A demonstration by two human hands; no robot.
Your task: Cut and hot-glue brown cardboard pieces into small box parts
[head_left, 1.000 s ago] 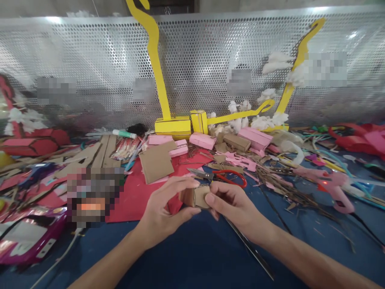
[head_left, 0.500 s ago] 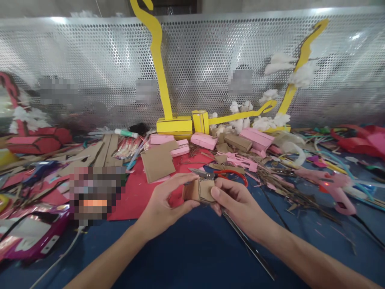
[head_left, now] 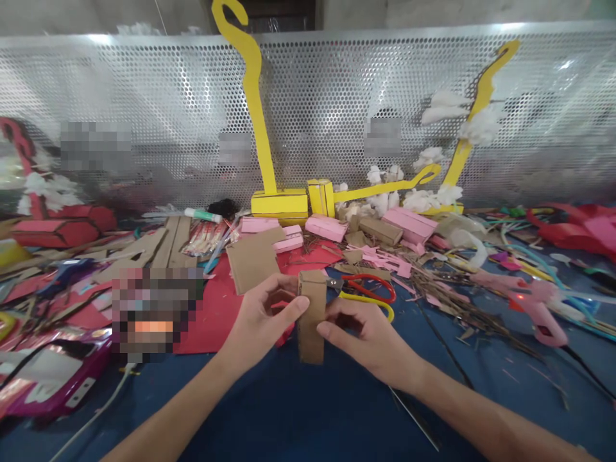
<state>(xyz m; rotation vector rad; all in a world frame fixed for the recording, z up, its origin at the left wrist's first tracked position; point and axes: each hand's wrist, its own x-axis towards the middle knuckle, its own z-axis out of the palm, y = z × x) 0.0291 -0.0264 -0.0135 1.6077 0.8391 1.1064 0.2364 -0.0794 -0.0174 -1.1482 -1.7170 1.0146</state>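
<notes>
Between my hands stands a small brown cardboard box (head_left: 312, 321), long side upright, one narrow face toward me. My left hand (head_left: 262, 321) grips its upper left, thumb on the front face and fingers behind. From the right, my right hand (head_left: 370, 333) holds the lower part, thumb at the edge. Just behind the box lie scissors (head_left: 368, 289) with red and yellow handles, their blades partly hidden by it. A thin metal rod or ruler (head_left: 414, 417) lies beneath my right forearm, mostly covered.
Red paper (head_left: 206, 327) and a flat cardboard piece (head_left: 253, 260) lie behind my left hand. A pink glue gun (head_left: 529, 292) rests at right, twigs (head_left: 457, 298) beside it. Yellow paper-covered pieces (head_left: 279, 204) and pink boxes (head_left: 327, 227) line the perforated metal panel (head_left: 312, 96).
The cardboard box has been turned from end-on to upright, showing its long side. My fingers have shifted along it, and more of the scissors' handles now shows.
</notes>
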